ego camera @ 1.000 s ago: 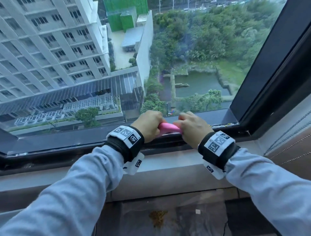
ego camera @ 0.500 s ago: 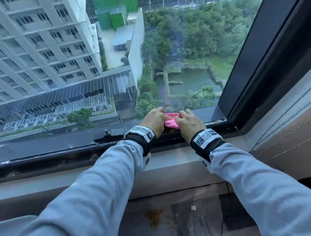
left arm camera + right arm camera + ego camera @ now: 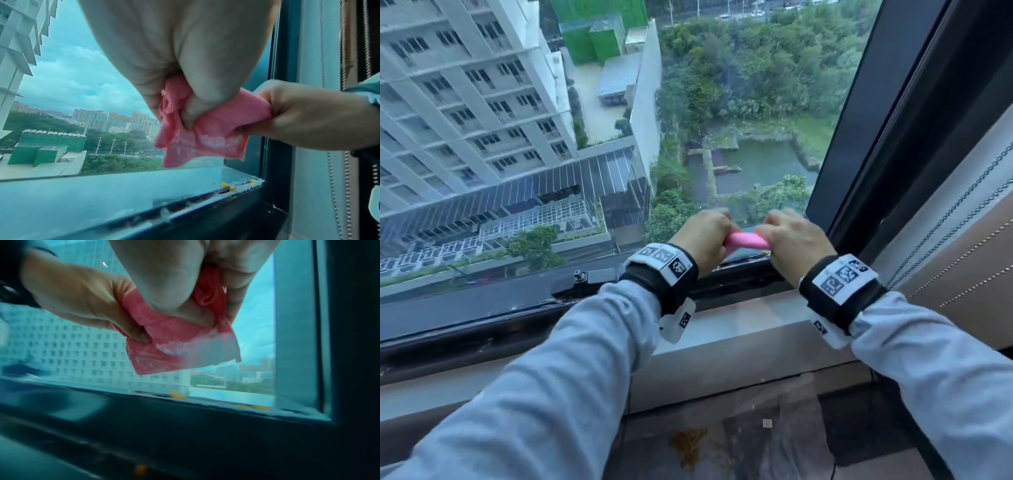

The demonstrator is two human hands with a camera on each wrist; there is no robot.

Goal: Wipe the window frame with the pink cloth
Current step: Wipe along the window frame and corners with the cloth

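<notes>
High-rise blocks, trees and a pond fill the glass behind a dark metal window frame (image 3: pixel 739 277) whose bottom rail crosses the middle of the head view. Fingers (image 3: pixel 189 112) of the left hand (image 3: pixel 703 240) are curled tight around one end of a folded pink cloth (image 3: pixel 746 241), and the right hand (image 3: pixel 792 245) pinches the other end between thumb and curled fingers (image 3: pixel 232 305); both hands are clenched on it. Between the two fists the cloth is held just above the bottom rail, near the frame's lower right corner in the head view, and its loose lower edge hangs free in front of the glass without touching the rail in the wrist views. White residue marks that hanging edge. Small yellow crumbs (image 3: pixel 226 185) and pale dust lie along the rail close to the corner. Black wristbands with printed white markers (image 3: pixel 664 263) wrap both wrists, followed by light grey sleeves (image 3: pixel 571 359). Below the frame runs a pale stone sill (image 3: pixel 756 318), and a beaded blind chain (image 3: pixel 962 205) hangs at the right edge.
</notes>
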